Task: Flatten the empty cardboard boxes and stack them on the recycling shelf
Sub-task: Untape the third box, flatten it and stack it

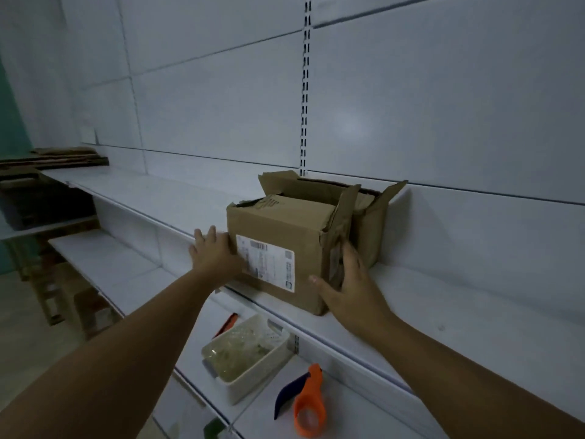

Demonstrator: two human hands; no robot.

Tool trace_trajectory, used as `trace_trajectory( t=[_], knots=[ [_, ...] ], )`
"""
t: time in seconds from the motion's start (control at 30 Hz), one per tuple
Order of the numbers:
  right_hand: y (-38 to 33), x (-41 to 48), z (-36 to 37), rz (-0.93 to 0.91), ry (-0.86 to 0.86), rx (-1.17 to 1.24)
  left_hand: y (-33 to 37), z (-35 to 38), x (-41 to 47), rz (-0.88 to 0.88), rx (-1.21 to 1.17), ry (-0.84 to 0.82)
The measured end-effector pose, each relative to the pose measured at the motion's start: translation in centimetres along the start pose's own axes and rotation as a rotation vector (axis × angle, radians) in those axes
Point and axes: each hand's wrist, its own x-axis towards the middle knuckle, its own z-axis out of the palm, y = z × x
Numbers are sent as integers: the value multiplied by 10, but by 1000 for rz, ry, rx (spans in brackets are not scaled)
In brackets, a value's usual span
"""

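A brown cardboard box (281, 245) with a white shipping label stands on the upper white shelf (459, 299), its top flaps open and crumpled. Behind it, against the wall, stands a second open box (370, 229). My left hand (215, 253) presses its straight fingers flat against the front box's left side. My right hand (351, 286) lies against the box's right side, fingers extended along the taped edge. A pile of flattened cardboard (60, 158) lies at the far left end of the shelving.
On the lower shelf sit a white tray (243, 359) of crumpled clear plastic, an orange tape dispenser (308, 403) and an orange-handled cutter (226, 324). A wooden stool (47, 289) stands on the floor at the left. White wall panels back the shelves.
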Motion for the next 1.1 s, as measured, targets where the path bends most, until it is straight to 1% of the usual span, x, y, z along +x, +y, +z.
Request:
trace_trajectory(
  t=[0.07, 0.1, 0.2, 0.23, 0.3, 0.33, 0.4, 0.47, 0.5, 0.57, 0.63, 0.7, 0.77, 0.8, 0.87, 0.93, 0.97, 1.0, 1.07, 1.1],
  knots=[
    [-7, -5, -5, 14, 20, 65, 6, 0, -6, 13, -136, 73],
    [-11, -10, -9, 5, 51, 90, 8, -1, -16, 56, -234, 102],
    [-25, -35, -43, -116, 188, 211, 9, -25, -65, 274, -724, 143],
    [-30, -44, -60, -154, 221, 254, 13, -37, -82, 382, -791, 160],
    [-35, -57, -100, -195, 288, 332, 30, -58, -105, 604, -856, 149],
    [-33, -60, -122, -181, 324, 369, 44, -67, -113, 707, -885, 124],
    [-23, -60, -165, -70, 402, 437, 82, -80, -127, 876, -934, 65],
    [-11, -62, -205, 65, 449, 507, 126, -82, -138, 973, -926, 32],
    [-4, -66, -222, 120, 441, 556, 149, -82, -143, 991, -892, 49],
    [10, -79, -247, 247, 361, 642, 193, -81, -147, 974, -824, 121],
    [28, -96, -263, 415, 251, 644, 237, -81, -141, 925, -766, 179],
    [48, -109, -280, 537, 248, 594, 279, -80, -127, 838, -702, 173],
    [62, -118, -297, 580, 294, 495, 313, -72, -110, 772, -596, 116],
    [68, -121, -305, 579, 294, 380, 327, -66, -100, 740, -510, 71],
    [78, -125, -316, 543, 265, 87, 348, -53, -83, 650, -386, -71],
    [82, -128, -319, 431, 255, -92, 365, -42, -71, 546, -424, -233],
    [83, -129, -318, 373, 249, -130, 371, -35, -68, 501, -416, -299],
    [83, -130, -315, 319, 226, -143, 377, -26, -66, 493, -314, -357],
    [83, -131, -306, 232, 169, -135, 389, -3, -70, 528, -44, -452],
    [86, -132, -301, 201, 165, -153, 394, 10, -75, 561, 10, -493]
  ],
)
